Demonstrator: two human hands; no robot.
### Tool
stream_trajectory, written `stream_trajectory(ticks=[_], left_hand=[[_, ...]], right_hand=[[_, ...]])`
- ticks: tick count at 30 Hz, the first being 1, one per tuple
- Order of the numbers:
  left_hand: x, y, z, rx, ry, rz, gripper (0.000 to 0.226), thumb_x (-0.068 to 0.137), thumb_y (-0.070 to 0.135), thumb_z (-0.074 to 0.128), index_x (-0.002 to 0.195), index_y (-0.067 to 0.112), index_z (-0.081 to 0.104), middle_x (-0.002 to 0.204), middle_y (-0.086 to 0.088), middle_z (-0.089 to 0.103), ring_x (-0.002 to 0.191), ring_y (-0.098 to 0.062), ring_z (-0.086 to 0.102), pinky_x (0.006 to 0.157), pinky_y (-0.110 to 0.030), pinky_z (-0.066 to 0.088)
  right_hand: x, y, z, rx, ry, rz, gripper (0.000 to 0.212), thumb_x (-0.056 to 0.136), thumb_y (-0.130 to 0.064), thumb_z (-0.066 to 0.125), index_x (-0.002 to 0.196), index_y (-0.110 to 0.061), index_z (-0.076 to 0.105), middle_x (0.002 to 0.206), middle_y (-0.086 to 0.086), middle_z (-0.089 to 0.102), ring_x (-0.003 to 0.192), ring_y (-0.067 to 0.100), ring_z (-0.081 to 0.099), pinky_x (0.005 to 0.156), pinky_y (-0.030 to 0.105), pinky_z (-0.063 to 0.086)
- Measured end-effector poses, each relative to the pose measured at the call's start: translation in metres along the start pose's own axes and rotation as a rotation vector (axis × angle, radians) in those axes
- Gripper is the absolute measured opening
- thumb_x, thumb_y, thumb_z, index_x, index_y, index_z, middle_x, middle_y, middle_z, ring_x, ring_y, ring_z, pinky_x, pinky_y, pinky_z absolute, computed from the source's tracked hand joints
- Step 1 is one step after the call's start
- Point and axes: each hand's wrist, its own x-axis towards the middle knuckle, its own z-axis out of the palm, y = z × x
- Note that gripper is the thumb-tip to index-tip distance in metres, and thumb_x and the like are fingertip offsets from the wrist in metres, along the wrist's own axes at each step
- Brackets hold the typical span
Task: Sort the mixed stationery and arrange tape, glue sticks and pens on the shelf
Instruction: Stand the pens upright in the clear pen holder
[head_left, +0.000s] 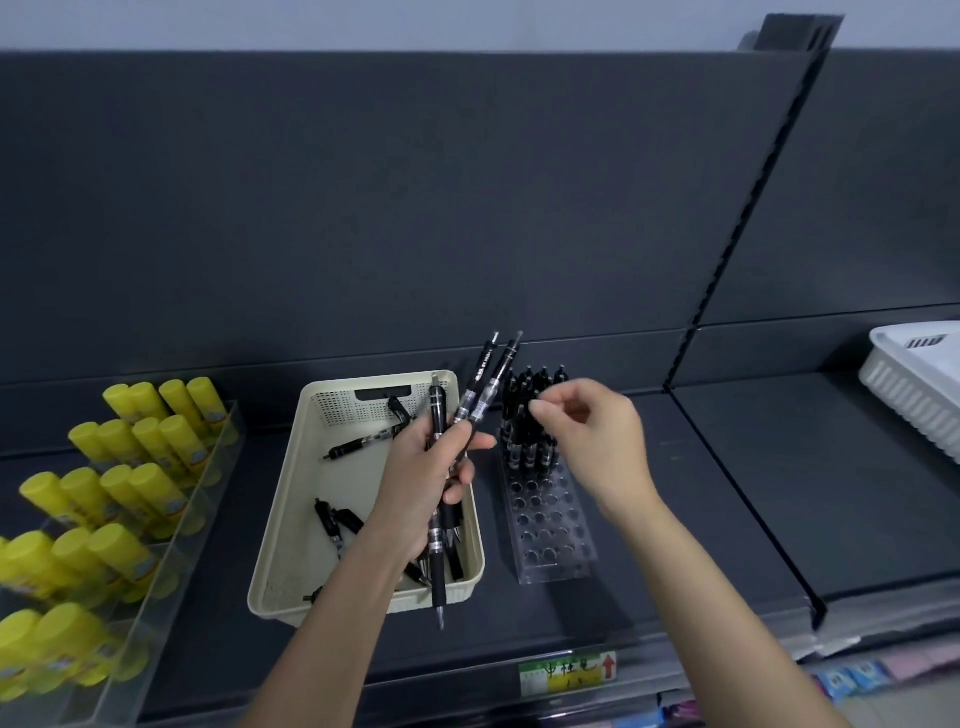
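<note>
Now you hold a bundle of black pens (448, 447) over the cream basket (291, 519).
Your left hand (431, 467) is clamped round them at frame centre; your right hand (587, 436) hovers over the clear pen rack (550, 519), fingertips seemingly pinched, perhaps empty.

Glue sticks (62, 525) blurred, cropped left

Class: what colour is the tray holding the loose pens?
Cream tray, seen in the head view.
</note>
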Motion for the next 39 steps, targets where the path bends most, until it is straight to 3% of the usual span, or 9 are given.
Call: stream_trajectory(ticks=[3,9,14,18,21,28,34,39], left_hand=[[-0.001,0.001,0.01,0.016,-0.091,0.017,0.011,0.096,0.012,0.053,0.104,0.012,0.06,0.086,-0.009,0.073,0.048,-0.01,0.046,0.037,-0.018,0.029],[0.001,0.001,0.016,0.059,-0.164,0.038,0.007,0.095,0.015,0.055,0.099,0.016,0.061,0.076,-0.003,0.07,0.048,-0.011,0.048,0.037,-0.018,0.029],[0.002,0.001,0.013,0.088,-0.093,-0.018,0.008,0.095,0.021,0.056,0.097,0.016,0.062,0.075,-0.004,0.07,0.048,-0.013,0.054,0.038,-0.019,0.033],[0.007,-0.003,0.004,0.128,-0.002,-0.05,0.017,0.092,0.022,0.059,0.1,0.008,0.063,0.07,-0.002,0.059,0.047,-0.011,0.047,0.039,-0.02,0.031],[0.009,-0.006,0.002,0.07,0.028,-0.067,0.022,0.091,0.019,0.06,0.101,0.0,0.062,0.066,0.001,0.052,0.047,-0.009,0.042,0.039,-0.019,0.029],[0.01,-0.006,0.001,0.025,0.042,-0.078,0.026,0.09,0.015,0.06,0.104,-0.006,0.059,0.066,0.0,0.051,0.046,-0.009,0.04,0.037,-0.018,0.029],[0.009,-0.006,0.0,0.027,0.058,-0.069,0.026,0.09,0.014,0.059,0.105,-0.008,0.057,0.063,0.002,0.05,0.047,-0.009,0.039,0.037,-0.018,0.028],[0.009,-0.006,-0.001,0.032,0.061,-0.069,0.026,0.091,0.013,0.058,0.105,-0.008,0.057,0.064,0.001,0.051,0.047,-0.009,0.04,0.037,-0.018,0.029]], right_hand=[[0.001,-0.013,0.004,0.278,-0.17,0.149,0.004,0.085,-0.015,0.069,0.084,-0.011,0.068,0.075,0.001,0.065,0.068,0.008,0.062,0.058,0.019,0.05],[0.002,-0.015,-0.002,0.504,-0.192,0.232,0.012,0.088,-0.008,0.063,0.083,0.001,0.059,0.08,0.016,0.065,0.074,0.019,0.064,0.064,0.027,0.056],[0.009,-0.017,-0.017,0.536,-0.043,0.194,0.014,0.088,-0.001,0.062,0.075,-0.002,0.056,0.078,0.017,0.062,0.072,0.02,0.063,0.067,0.027,0.059],[0.019,-0.001,-0.038,0.307,0.142,0.12,0.007,0.087,-0.005,0.061,0.081,-0.003,0.064,0.072,0.006,0.062,0.064,0.012,0.063,0.076,0.036,0.059],[0.019,0.017,-0.038,0.082,0.186,0.076,0.008,0.086,-0.011,0.062,0.08,-0.014,0.065,0.071,-0.003,0.065,0.07,0.019,0.066,0.079,0.041,0.057],[0.013,0.04,-0.02,-0.18,0.1,0.038,0.007,0.088,-0.01,0.061,0.082,-0.013,0.063,0.077,-0.003,0.064,0.076,0.013,0.06,0.064,0.016,0.042],[0.012,0.052,-0.012,-0.357,0.012,-0.028,0.011,0.088,-0.01,0.061,0.086,0.0,0.064,0.079,0.009,0.067,0.075,0.023,0.061,0.067,0.031,0.048],[0.006,0.06,-0.006,-0.495,-0.08,-0.07,0.014,0.091,-0.01,0.059,0.084,0.001,0.063,0.074,0.009,0.064,0.065,0.021,0.056,0.057,0.027,0.042]])
